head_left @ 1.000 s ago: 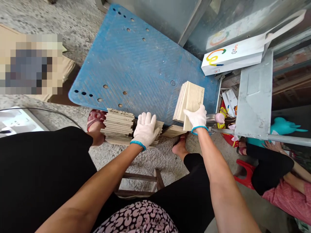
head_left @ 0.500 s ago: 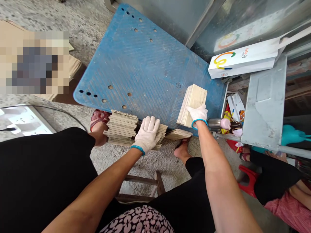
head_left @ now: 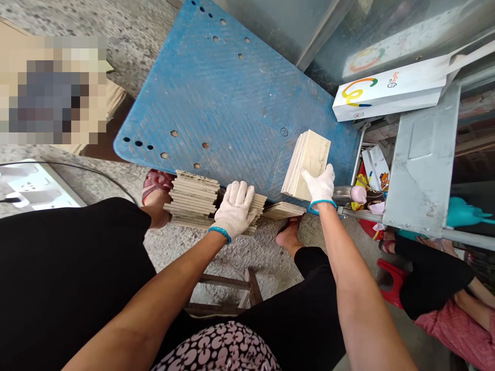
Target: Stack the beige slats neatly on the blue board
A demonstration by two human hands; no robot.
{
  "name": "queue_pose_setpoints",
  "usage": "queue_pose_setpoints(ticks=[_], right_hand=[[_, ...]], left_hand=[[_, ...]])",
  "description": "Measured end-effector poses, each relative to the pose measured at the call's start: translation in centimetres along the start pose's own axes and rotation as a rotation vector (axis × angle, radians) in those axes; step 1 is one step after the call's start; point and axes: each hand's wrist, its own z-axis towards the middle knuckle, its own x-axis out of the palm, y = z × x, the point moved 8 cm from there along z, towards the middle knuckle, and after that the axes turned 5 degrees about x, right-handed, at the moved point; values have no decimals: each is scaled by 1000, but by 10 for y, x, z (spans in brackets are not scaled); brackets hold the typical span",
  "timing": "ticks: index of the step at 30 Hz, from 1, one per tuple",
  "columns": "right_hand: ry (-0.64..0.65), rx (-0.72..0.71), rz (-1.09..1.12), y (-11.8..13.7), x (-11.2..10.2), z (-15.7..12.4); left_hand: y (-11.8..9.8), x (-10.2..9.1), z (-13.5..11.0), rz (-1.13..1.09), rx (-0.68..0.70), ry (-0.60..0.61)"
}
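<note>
I wear white knit gloves with blue cuffs. My left hand [head_left: 235, 208] rests with fingers curled over a low stack of thin beige tiles [head_left: 256, 208] on the concrete floor, beside a taller stack [head_left: 193, 199]. My right hand [head_left: 320, 185] grips a bundle of beige tiles [head_left: 307, 159] standing on edge on the blue platform [head_left: 228, 98]. A few flat tiles [head_left: 284, 210] lie below the bundle at the platform's near edge.
A white printed paper bag [head_left: 386, 90] lies on a grey metal frame [head_left: 421, 165] at the right. Another person [head_left: 444, 283] sits low at the right by a red stool [head_left: 390, 275]. A wooden stool [head_left: 228, 293] is under me. My sandalled feet flank the stacks.
The right hand has shifted its grip on the upright tile bundle, tilting it slightly. The left hand stays on the floor stack. The view has drifted a little.
</note>
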Motion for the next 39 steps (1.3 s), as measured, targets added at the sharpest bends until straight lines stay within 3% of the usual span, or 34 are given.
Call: queue_pose_setpoints(ticks=[4,8,15,31,35,39], right_hand=[[98,-255,-162,-12,14,-28],[161,-359,-282,-29,33,-36],[147,-410,-319,-26,37,-31],[155,-381,-330,-18,31,-33],[157,-336,-284,-18,19,-53],[189,-373,-163,-10,3,-99]], left_hand=[[-1,-2,0,6,12,-6],[-2,-3,1,20,14,2],[-2,-3,2,9,6,15],[0,1,0,-23,-7,21],[-1,-2,0,1,-3,61],[-7,-15,-1,39,-35,148]])
